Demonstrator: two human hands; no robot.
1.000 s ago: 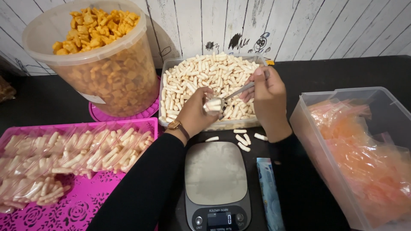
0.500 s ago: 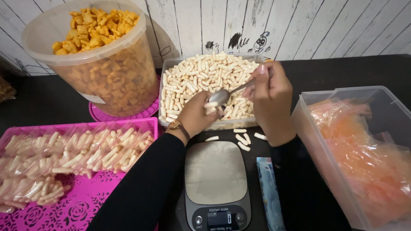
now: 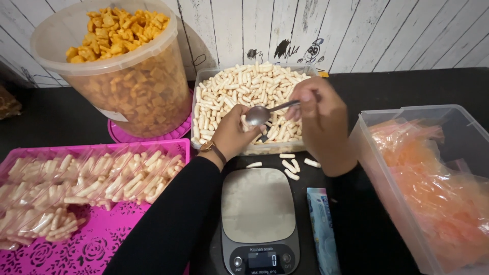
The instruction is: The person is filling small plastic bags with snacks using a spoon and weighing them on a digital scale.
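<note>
Right hand [image 3: 322, 114] pinches spoon [image 3: 265, 113] over sticks tub [image 3: 198, 81]; left hand [image 3: 232, 133] fingers curled, contents hidden. Filling step; next needs scooping.

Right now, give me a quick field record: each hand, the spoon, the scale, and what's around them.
left hand: over the snack bin's near edge, cupped by the spoon bowl; what it holds is hidden
right hand: grips the spoon handle
spoon: bowl looks empty, above the snack bin
scale: platform bare
loose snacks: on the table before the bin
tray: pink, filled bags, left
tub: orange crackers, rear left
</note>
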